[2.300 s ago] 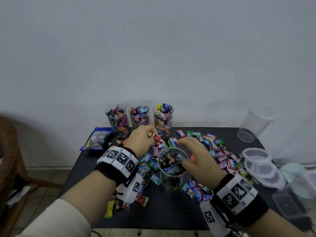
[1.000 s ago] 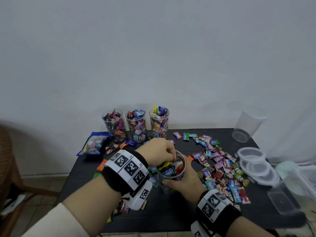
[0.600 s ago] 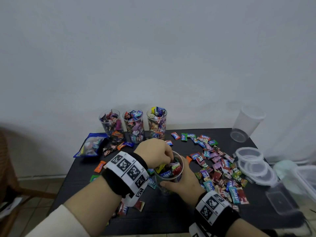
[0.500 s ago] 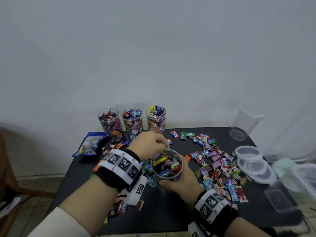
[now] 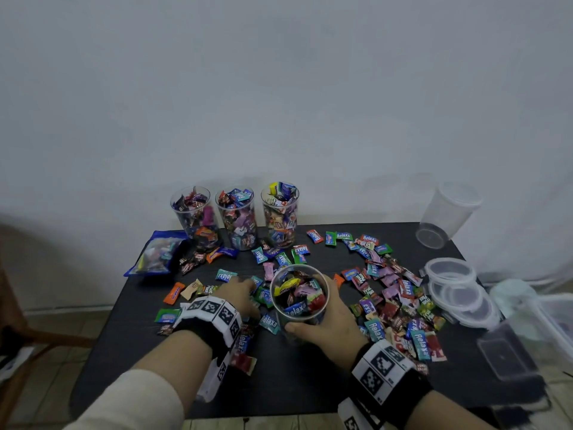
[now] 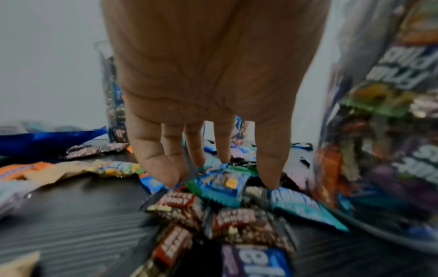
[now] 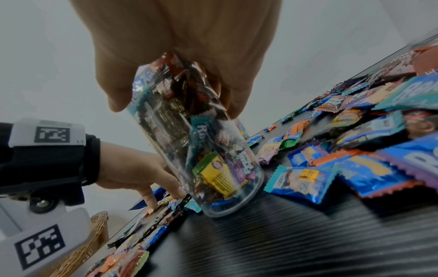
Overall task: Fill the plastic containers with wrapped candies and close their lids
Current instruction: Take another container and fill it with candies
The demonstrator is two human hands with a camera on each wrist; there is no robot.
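A clear plastic container (image 5: 299, 301) (image 7: 201, 142), mostly full of wrapped candies, stands at the middle of the black table (image 5: 294, 377). My right hand (image 5: 325, 315) grips its side, thumb toward me. My left hand (image 5: 245, 290) (image 6: 213, 168) is just left of the container. Its straight fingers point down, and the fingertips (image 6: 170, 180) touch loose candies (image 6: 220, 183); nothing is pinched. More candies (image 5: 387, 293) lie scattered right of the container.
Three filled lidless containers (image 5: 235, 218) line the back wall. An empty container (image 5: 446, 218) stands at the back right, with stacked round lids (image 5: 449, 271) in front of it. A blue candy bag (image 5: 155, 252) lies at the back left. Clear boxes (image 5: 508, 355) sit off the right edge.
My left hand left the container's mouth and dropped down to the candies on the table at its left. My right hand keeps its hold on the container.
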